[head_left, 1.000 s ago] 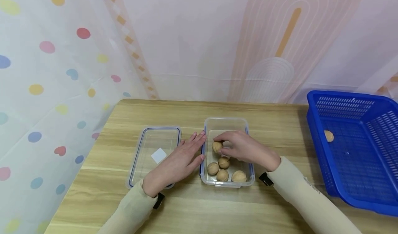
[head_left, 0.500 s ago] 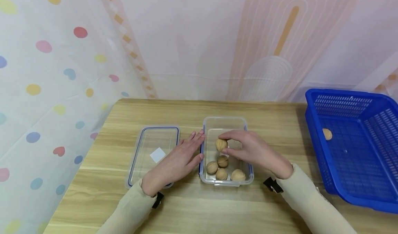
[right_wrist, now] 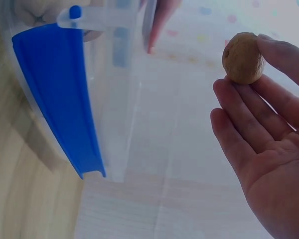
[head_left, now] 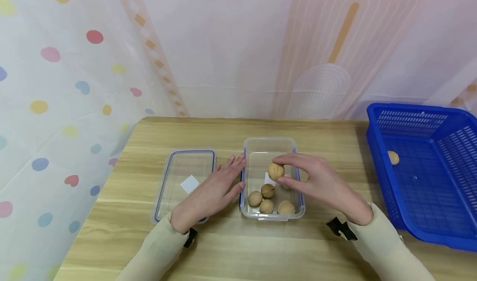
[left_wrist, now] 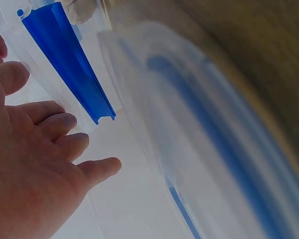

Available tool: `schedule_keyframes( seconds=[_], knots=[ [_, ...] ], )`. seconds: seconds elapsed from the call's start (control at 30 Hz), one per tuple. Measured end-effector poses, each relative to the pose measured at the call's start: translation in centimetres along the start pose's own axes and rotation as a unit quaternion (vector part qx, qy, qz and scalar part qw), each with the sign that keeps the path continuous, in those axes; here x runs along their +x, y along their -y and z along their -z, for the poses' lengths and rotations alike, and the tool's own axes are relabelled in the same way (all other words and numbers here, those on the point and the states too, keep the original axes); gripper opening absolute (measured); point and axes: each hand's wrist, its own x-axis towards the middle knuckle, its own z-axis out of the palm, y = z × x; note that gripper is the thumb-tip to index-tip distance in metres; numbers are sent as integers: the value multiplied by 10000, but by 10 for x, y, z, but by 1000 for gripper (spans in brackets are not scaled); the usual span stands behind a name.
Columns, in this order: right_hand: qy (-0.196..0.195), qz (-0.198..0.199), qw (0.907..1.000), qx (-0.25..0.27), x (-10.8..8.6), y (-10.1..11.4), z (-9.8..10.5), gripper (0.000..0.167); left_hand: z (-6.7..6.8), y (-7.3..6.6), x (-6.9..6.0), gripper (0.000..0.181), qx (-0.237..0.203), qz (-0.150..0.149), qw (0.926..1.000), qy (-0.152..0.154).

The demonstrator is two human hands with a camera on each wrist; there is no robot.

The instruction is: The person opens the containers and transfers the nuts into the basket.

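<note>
Lid point(head_left: 195, 163) flat near the left edge of the table point(head_left: 238, 252). Left hand point(head_left: 218, 185): fingers extended, nothing gripped, at left rim of the container point(head_left: 273, 217). Three walnuts point(head_left: 266, 207) in its near left corner, fourth walnut point(head_left: 286, 207) near right. Right hand point(head_left: 318, 179) pinches fifth walnut point(head_left: 276, 171) over container. Blue basket point(head_left: 436, 185): sixth walnut point(head_left: 393, 158), left side.

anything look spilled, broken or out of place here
Nothing clearly stands out. The clear container stands upright with four visible walnuts inside, a lid lies flat beside it, and the held walnut in the grip of the right hand looks whole. One walnut shows in the blue basket, apart from the others, but that hardly looks wrong.
</note>
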Motion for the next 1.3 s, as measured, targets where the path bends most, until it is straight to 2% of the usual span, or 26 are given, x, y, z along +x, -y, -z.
schedule_keyframes(
  seconds=[0.2, 0.37, 0.8, 0.97, 1.07, 1.17, 1.23, 1.3],
  knots=[
    [-140, -209, 9996, -86, -12, 9, 14, 45, 0, -1, 2, 62, 41, -26, 10000, 38],
    [-442, -230, 9979, -409, -24, 15, 26, 50, -1, -1, 3, 62, 31, -34, 10000, 38],
    [-1080, -323, 9921, -550, -51, 31, 57, 61, -1, -1, 1, 62, 28, 50, 10000, 78],
    [-1449, -62, 9881, -508, -60, 30, 67, 42, -1, -1, 0, 62, 34, 43, 10000, 63],
    [-1581, 37, 9859, -539, -63, 31, 74, 46, -1, -1, 0, 62, 34, 58, 10000, 61],
    [-1637, -71, 9841, -680, -68, 34, 83, 48, -1, -1, 0, 62, 30, 75, 10000, 56],
    [-1599, -249, 9843, -709, -71, 37, 89, 42, -1, -1, 0, 62, 20, 80, 10000, 52],
    [-1559, -426, 9836, -794, -75, 40, 95, 43, -1, -2, 0, 62, 19, 81, 10000, 48]
  ],
)
